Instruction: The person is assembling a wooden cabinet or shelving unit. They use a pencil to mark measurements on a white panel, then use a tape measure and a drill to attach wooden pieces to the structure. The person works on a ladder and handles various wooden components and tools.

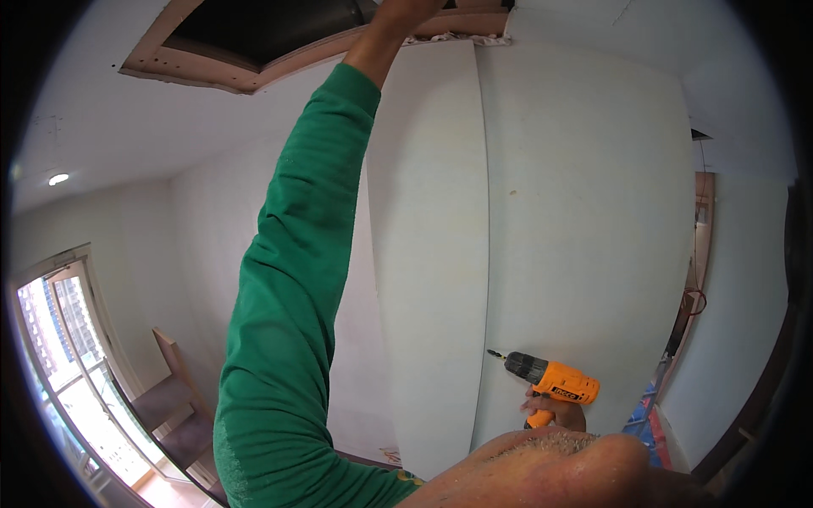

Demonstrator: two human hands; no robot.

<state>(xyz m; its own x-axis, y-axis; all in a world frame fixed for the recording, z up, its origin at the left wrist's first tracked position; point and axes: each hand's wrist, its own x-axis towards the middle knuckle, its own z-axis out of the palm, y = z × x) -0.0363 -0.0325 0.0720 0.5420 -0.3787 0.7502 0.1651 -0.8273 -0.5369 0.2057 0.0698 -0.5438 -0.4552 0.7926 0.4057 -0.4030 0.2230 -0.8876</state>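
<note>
My left arm, in a green sleeve, reaches up across the view. My left hand is at the wooden-framed ceiling opening, above the top of a narrow pale panel. The upper rim of the picture cuts off its fingers, so I cannot see what they hold or touch. Low on the right, my right hand is wrapped round the grip of an orange and black cordless drill. Its bit points left, near the seam between the narrow panel and a wider pale panel.
A glazed door stands at the far left, beside brown shelving. A round ceiling light glows above. On the right, a reddish cable hangs by a gap at the wide panel's edge, with blue and red sheeting below.
</note>
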